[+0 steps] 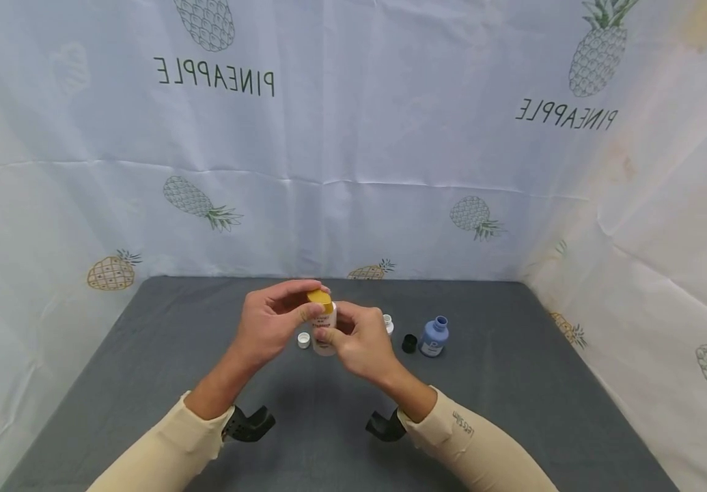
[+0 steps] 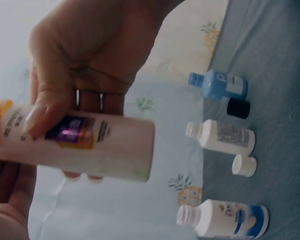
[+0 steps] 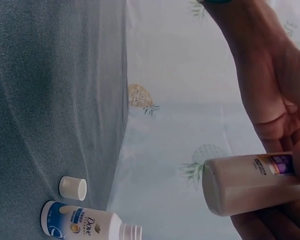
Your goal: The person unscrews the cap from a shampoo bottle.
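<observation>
Cream long sleeves (image 1: 162, 447), black wrist mounts (image 1: 248, 424), bare hands.

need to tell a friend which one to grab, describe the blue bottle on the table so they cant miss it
On the grey table, look right of the person's hands, at the far right end of the row of small bottles. The blue bottle stands there upright and uncapped, with a small black cap just to its left. It is the only bottle with a blue body; the others are white.

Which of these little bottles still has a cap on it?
The white bottle with the yellow cap, held up in both hands. The blue bottle and the two white ones on the table stand with open necks.
</observation>
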`<move>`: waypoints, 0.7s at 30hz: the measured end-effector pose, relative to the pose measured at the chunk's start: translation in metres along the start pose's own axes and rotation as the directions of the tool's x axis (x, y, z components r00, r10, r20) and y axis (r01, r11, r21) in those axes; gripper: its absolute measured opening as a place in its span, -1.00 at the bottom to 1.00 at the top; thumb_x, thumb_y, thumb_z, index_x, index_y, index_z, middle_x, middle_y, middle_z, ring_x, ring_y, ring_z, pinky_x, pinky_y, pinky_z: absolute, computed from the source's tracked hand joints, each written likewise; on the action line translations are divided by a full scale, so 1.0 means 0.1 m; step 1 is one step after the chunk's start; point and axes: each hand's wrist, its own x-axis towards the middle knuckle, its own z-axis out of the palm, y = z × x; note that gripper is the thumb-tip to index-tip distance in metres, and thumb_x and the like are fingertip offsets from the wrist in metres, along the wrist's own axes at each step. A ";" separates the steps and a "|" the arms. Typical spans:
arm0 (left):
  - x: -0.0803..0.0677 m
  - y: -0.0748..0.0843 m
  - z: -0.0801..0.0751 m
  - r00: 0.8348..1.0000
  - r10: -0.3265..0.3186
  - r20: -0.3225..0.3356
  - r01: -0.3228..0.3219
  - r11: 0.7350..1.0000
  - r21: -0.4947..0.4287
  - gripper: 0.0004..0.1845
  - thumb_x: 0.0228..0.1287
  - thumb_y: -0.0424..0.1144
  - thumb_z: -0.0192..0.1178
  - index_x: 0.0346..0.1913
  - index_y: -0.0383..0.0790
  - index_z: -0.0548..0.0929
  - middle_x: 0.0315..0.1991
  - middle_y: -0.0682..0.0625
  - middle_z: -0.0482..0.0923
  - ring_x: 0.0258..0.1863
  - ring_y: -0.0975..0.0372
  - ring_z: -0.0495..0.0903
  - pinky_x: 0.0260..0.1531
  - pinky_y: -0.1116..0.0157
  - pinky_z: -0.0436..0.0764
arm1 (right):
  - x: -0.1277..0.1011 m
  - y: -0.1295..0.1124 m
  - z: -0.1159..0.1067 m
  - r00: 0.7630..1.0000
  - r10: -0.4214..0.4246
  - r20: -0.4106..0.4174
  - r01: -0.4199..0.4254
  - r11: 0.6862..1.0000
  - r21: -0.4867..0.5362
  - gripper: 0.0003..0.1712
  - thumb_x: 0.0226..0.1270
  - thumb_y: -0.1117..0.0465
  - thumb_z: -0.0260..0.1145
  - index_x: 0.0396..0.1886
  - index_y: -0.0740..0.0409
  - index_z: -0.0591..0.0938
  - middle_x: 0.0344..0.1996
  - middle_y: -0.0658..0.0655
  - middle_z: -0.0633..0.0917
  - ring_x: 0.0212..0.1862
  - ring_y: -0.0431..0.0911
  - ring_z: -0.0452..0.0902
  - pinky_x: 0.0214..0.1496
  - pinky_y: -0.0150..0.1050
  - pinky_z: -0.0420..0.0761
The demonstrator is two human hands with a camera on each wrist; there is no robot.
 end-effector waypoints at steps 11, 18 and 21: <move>-0.03 0.02 0.18 0.989 0.042 -0.144 -0.030 0.996 0.087 -0.72 0.17 -0.52 0.48 -0.03 -0.38 0.77 -0.21 -0.17 0.55 -0.19 0.36 0.69 0.03 0.46 0.72 | -0.02 0.01 0.03 0.999 0.006 -0.038 -0.008 1.000 -0.029 -0.71 0.36 0.31 0.46 0.06 0.25 0.76 -0.22 0.20 0.87 -0.23 -0.06 0.86 -0.18 -0.35 0.79; -0.01 0.03 0.15 0.995 0.054 -0.084 -0.051 0.998 0.036 -0.65 0.20 -0.56 0.43 0.06 -0.47 0.69 -0.02 -0.15 0.58 -0.02 0.39 0.69 0.11 0.45 0.70 | 0.00 0.02 0.02 0.999 -0.007 -0.032 0.006 1.000 -0.024 -0.72 0.32 0.26 0.51 0.00 0.21 0.78 -0.32 0.16 0.87 -0.33 -0.13 0.84 -0.27 -0.35 0.77; 0.01 0.01 0.07 0.996 0.090 0.012 -0.089 0.995 -0.047 -0.64 0.32 -0.56 0.32 0.15 -0.55 0.62 0.10 -0.05 0.63 0.11 0.37 0.68 0.19 0.41 0.67 | 0.00 0.01 -0.01 1.000 -0.008 -0.016 0.008 1.000 0.006 -0.73 0.30 0.26 0.53 -0.04 0.24 0.78 -0.30 0.19 0.87 -0.29 -0.09 0.85 -0.24 -0.34 0.78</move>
